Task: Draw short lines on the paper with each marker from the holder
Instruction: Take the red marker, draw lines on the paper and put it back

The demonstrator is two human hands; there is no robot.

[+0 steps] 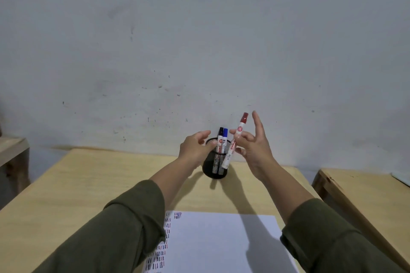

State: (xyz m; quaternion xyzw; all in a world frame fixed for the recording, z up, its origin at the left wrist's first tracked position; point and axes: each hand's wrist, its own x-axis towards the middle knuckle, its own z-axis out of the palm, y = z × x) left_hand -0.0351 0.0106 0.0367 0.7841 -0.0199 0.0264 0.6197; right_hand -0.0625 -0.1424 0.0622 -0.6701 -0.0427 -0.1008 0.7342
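- Markers: red-capped marker (235, 142) pinched in right hand (255, 150) btwn thumb and middle fingers, index finger raised and spread, rest of hand loose; pen tilted, cap up, lower end just beside rim of black mesh holder (214, 166), clear of tabletop.
- Black-capped marker (220, 139) and blue-capped marker (225, 139) stand upright side by side in holder, caps above rim.
- Left hand (195, 148) half open, fingers curled at holder's left side near rim; whether it actually touches the mesh can't be told. Nothing else in it.
- Paper (217, 241), white sheet, lies flat at near edge of pale wood table (77, 184); rows of short black and red strokes run down its left margin and top-left corner, partly hidden under left sleeve (124, 224). Rest of sheet blank, w/ arm shadow across right part.
- Holder sits toward table's far side, centre, well apart from paper; bare wood btwn them and wide open wood to the left.
- Room: scuffed grey-white wall (199, 40) right behind table. Second wooden table (363, 186) to the right, narrow gap btwn. Wooden shelf or bench corner (13, 150) at far left.
- Both forearms in olive-green sleeves, pushed up from wrists.
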